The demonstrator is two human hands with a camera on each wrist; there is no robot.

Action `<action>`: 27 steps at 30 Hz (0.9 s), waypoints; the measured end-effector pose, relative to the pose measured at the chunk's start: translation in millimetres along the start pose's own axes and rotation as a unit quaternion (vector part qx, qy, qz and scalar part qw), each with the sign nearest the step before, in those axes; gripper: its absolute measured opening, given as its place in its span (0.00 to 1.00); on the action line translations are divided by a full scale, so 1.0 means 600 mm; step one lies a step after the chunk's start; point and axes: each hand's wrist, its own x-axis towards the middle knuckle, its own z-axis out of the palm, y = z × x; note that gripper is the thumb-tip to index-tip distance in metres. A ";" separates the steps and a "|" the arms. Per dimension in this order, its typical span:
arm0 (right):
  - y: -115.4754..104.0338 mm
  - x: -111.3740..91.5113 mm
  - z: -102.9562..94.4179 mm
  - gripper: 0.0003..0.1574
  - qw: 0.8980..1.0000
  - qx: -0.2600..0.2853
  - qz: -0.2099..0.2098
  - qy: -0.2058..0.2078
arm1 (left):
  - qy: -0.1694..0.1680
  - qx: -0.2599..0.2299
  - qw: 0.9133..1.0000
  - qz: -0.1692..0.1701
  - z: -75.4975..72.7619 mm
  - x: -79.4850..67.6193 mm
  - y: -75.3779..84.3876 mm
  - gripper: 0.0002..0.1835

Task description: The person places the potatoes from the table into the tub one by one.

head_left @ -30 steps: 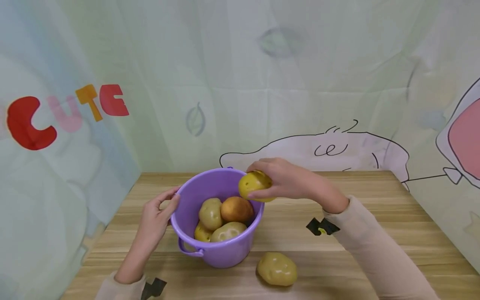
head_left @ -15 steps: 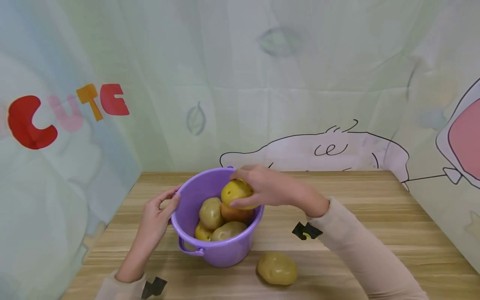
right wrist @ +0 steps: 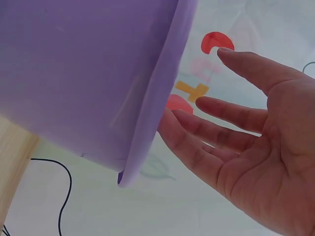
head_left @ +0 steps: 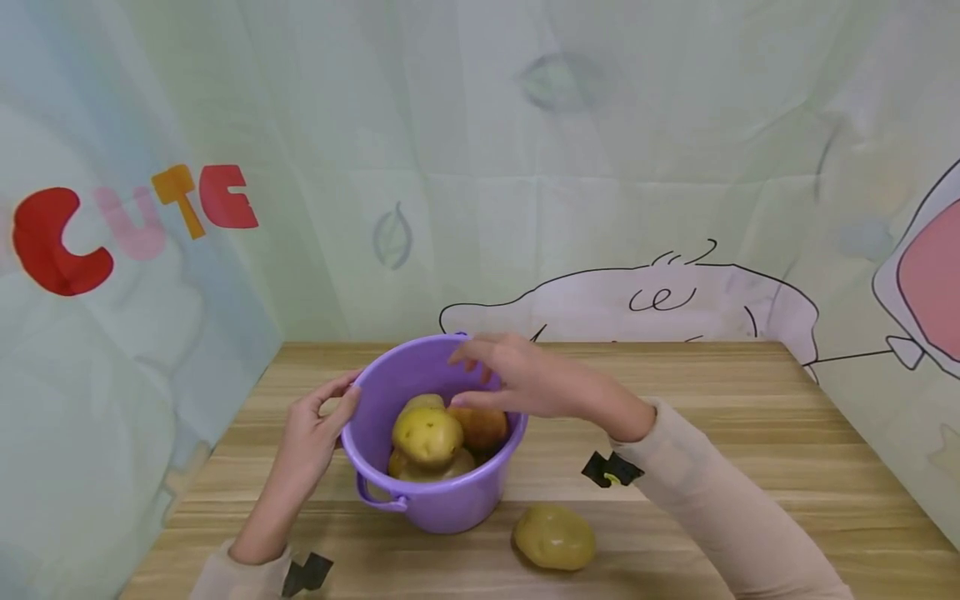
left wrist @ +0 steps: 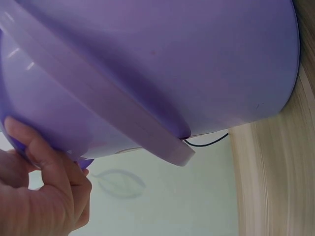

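A purple bucket stands on the table, its handle hanging at the near left side. My left hand grips the bucket's left rim, thumb on the near side; the left wrist view shows the curled fingers at the rim. Over the right part of the opening is my right hand, fingers spread and holding nothing. In the bucket a yellow potato lies on top of several others, next to a brown-orange one. The lower ones are partly hidden.
One more potato lies on the wooden table in front and to the right of the bucket. A printed curtain hangs behind the table and along both sides.
My right hand has moved left over the bucket and let go of the yellow potato, which now lies on the others inside. The left hand and the bucket stay put.
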 end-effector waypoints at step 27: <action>0.025 -0.045 -0.015 0.17 0.997 0.063 -0.030 0.022 | -0.001 0.008 1.000 -0.003 -0.001 0.002 -0.002 0.24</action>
